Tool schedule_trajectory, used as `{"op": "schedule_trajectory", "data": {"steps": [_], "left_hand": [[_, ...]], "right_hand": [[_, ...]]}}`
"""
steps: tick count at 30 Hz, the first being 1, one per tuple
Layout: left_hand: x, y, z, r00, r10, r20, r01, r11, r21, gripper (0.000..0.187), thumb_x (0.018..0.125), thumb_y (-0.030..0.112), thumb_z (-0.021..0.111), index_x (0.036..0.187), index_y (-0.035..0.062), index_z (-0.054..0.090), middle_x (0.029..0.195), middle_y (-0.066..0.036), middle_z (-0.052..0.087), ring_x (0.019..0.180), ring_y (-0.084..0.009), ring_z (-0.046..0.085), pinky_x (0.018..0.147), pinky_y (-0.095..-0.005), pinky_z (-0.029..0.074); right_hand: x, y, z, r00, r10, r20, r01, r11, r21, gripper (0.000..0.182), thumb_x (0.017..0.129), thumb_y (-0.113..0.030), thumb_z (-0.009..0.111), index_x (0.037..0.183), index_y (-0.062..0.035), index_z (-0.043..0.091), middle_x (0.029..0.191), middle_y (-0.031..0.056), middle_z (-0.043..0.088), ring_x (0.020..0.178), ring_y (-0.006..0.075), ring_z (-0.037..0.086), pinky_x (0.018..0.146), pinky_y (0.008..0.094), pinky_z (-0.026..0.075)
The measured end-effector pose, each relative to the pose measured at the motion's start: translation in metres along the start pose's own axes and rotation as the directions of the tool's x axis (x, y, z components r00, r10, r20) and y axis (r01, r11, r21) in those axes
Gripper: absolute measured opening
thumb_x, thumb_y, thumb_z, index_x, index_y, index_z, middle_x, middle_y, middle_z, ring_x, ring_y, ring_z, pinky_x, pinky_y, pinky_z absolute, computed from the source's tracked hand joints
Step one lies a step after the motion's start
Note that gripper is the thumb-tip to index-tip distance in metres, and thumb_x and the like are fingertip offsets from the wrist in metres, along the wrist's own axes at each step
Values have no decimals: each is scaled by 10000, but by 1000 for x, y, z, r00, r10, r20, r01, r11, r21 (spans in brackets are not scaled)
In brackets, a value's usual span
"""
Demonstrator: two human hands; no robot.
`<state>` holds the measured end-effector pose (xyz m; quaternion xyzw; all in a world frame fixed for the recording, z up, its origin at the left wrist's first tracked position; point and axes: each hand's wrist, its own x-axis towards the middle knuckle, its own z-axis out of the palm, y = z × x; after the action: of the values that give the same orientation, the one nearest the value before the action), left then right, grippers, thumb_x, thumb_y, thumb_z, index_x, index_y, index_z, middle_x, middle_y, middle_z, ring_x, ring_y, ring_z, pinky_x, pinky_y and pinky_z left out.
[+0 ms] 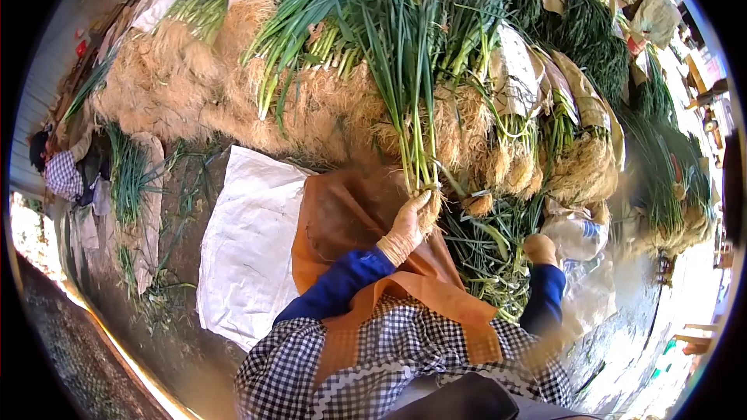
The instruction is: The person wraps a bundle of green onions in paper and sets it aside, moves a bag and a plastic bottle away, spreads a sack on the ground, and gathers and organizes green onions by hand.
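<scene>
My left hand (407, 231) is closed around the root end of a bunch of long green plants (416, 140), whose leaves point away from me over the pile. Pale roots hang out beside my fingers, above the brown apron (350, 210) on my lap. My right hand (540, 250) is curled, off to the right near a plastic bag (576, 233); what it holds, if anything, is hidden. Between the hands, loose green leaves (490, 253) lie on the ground.
A long pile of plants with tangled roots (171, 85) stretches across in front. A white sack (249, 241) lies left of the apron. Wrapped bundles (583, 163) stand at the right. Another person (64, 175) in checked clothing is at the far left.
</scene>
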<state>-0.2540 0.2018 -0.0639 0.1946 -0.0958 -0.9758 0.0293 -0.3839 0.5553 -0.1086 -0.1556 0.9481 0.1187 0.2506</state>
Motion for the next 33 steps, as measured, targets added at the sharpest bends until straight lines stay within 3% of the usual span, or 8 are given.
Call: {"op": "schedule_trajectory", "data": {"steps": [4,5,11,24,25,26,29,33], "left_hand": [[1,2,-11,994,-93,65,99,992,-82,218,888,152,538,1066,29,569,857,-47,617,718,-139,591,626,-236,493],[-4,4,-9,994,-95,60,99,992,-73,218,888,152,538,1066,29,569,857,-47,617,718,-139,591,626,-236,493],[-25,4,6,918,-302,258,334,938,-90,379,925,326,447,1170,45,515,600,-16,442,459,-126,417,394,-251,346],[-28,0,6,954,-250,165,236,967,100,308,912,277,494,1077,30,574,668,12,559,486,-81,485,404,-207,379],[-30,-1,7,939,-280,201,263,959,108,328,914,280,492,1103,21,563,669,12,559,491,-78,487,408,-204,382],[-32,-2,9,921,-310,237,289,950,122,349,915,283,490,1128,13,552,670,12,559,495,-74,490,412,-201,385],[-37,-5,20,921,-304,243,297,953,63,371,917,246,496,1166,-28,508,757,-24,588,574,-76,536,490,-196,442],[-34,-8,33,994,-107,18,104,988,115,295,922,192,486,1129,-15,531,852,-59,624,667,-78,585,555,-184,474]], "right_hand": [[-14,-119,-105,955,-98,-281,260,736,625,345,873,-401,482,999,-129,651,773,141,639,736,306,627,669,398,487],[-12,-156,-122,953,-185,-242,284,251,926,345,904,-379,451,1039,-122,639,812,93,645,690,187,605,634,352,479],[51,-287,-164,750,-609,-258,-189,-571,799,500,901,-543,395,1073,-106,567,811,15,596,638,105,524,552,255,454],[24,-258,-134,892,-326,-314,-40,-747,664,318,948,-216,403,1171,-5,484,980,96,614,824,175,619,724,278,519],[30,-245,-134,680,-309,-665,656,-149,740,334,947,-214,404,1209,-15,458,1017,128,603,843,190,624,738,277,523],[33,-249,-143,813,-335,-476,213,-589,780,279,891,-42,465,1169,-14,462,993,121,594,809,180,620,709,292,538],[12,-249,-172,653,-396,-646,579,-289,762,317,862,-33,499,1176,-23,456,935,75,580,743,162,603,651,311,545],[40,-260,-154,785,-368,-499,244,-557,794,350,862,-66,514,1203,-33,448,889,55,567,705,152,586,627,323,540]]}}
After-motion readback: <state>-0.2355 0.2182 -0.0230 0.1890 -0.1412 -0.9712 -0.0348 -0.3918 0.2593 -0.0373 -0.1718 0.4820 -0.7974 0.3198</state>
